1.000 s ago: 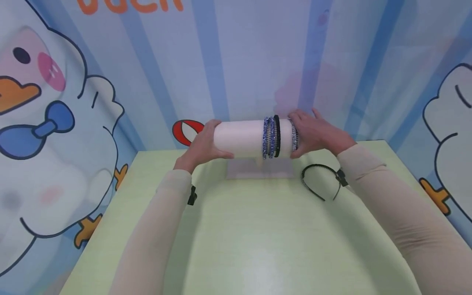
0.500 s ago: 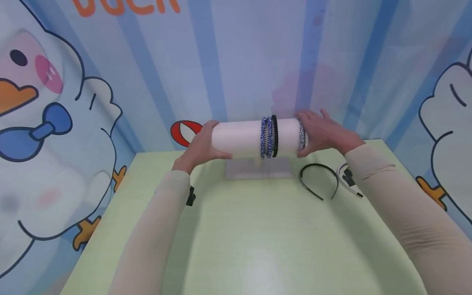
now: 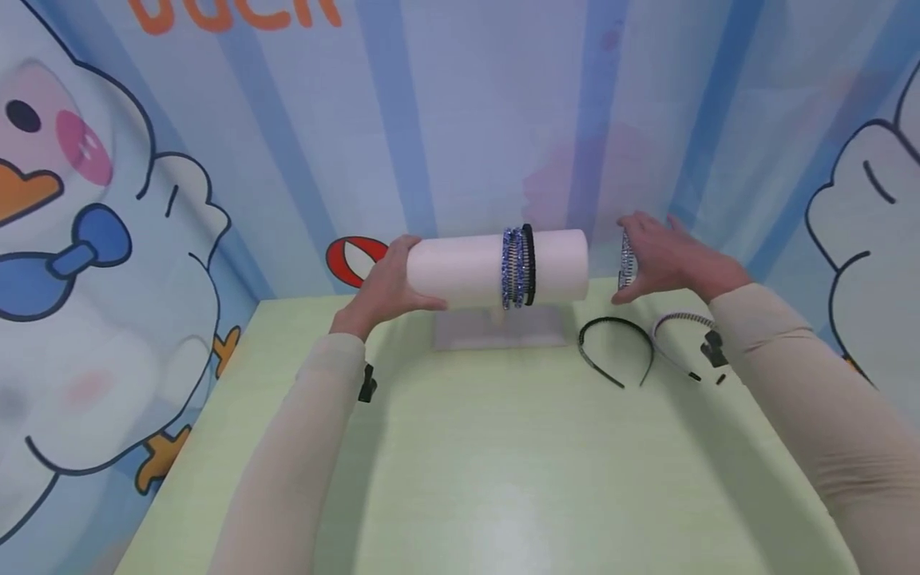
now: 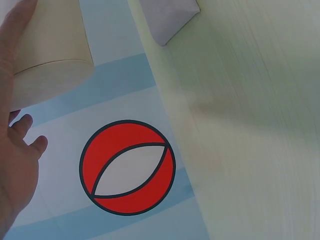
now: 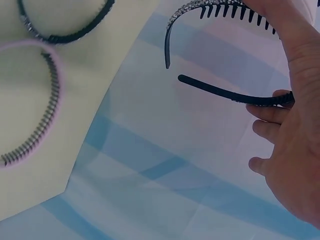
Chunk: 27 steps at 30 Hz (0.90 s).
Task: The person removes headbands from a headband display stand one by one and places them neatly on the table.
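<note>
My left hand [image 3: 388, 279] grips the left end of a white padded roll [image 3: 460, 267] on a stand with a flat pale base [image 3: 532, 329]. In the left wrist view my thumb lies over the roll [image 4: 52, 40]. Blue sparkly headbands [image 3: 512, 270] and a black headband [image 3: 530, 263] sit side by side around the roll, right of its middle. Beyond its right end, clear of it, my right hand [image 3: 668, 259] holds a silver rhinestone headband [image 3: 627, 262]. Dark comb teeth and dark tips show on this headband [image 5: 187, 7] in the right wrist view.
On the pale green table [image 3: 460, 447], a black headband [image 3: 607, 319] and a white-and-pink toothed headband [image 3: 683, 316] lie right of the stand. A blue striped cloth [image 3: 489, 120] printed with ducks rises behind the table's back edge.
My right hand has moved right, drawing the silver rhinestone headband off the roll's right end. More of the white-and-pink headband on the table shows now. My left hand stays on the roll.
</note>
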Available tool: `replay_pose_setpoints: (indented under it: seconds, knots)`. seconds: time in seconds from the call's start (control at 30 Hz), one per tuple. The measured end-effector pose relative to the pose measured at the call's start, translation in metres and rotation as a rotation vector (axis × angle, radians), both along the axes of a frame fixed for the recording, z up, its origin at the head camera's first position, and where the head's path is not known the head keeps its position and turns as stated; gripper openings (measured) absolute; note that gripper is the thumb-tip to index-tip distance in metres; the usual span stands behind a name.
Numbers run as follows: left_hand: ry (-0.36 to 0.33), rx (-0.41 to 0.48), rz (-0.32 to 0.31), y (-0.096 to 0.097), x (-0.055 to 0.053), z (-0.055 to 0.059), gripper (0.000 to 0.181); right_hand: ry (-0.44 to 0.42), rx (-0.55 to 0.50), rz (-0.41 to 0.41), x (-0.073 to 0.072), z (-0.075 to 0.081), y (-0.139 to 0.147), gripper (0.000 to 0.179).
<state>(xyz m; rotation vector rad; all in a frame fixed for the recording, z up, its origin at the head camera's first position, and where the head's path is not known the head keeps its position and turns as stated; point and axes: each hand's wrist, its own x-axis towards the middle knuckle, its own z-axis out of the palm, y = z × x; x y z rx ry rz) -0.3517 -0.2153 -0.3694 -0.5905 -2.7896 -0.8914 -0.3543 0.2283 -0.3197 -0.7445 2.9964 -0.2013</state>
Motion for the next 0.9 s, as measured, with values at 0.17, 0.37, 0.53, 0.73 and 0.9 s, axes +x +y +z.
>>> replay_pose_setpoints:
  seconds: [0.17,0.37,0.53,0.73,0.9]
  knots:
    - [0.002,-0.003,0.006,-0.001,-0.003,-0.002,0.111,-0.035,-0.016,-0.049,0.002,-0.002,0.021,0.136]
    - [-0.005,0.008,0.0,-0.001,-0.002,-0.002,0.11,-0.067,0.0,-0.095,0.008,-0.004,0.047,0.132]
    - [-0.007,0.004,0.013,-0.003,-0.001,-0.003,0.109,-0.104,0.009,-0.136,0.013,-0.005,0.063,0.13]
    - [-0.004,0.015,0.005,-0.003,0.0,-0.003,0.109,-0.124,0.018,-0.203,0.011,-0.014,0.086,0.132]
    - [0.001,0.003,-0.001,-0.002,-0.002,-0.002,0.11,-0.143,0.014,-0.261,0.013,-0.02,0.107,0.134]
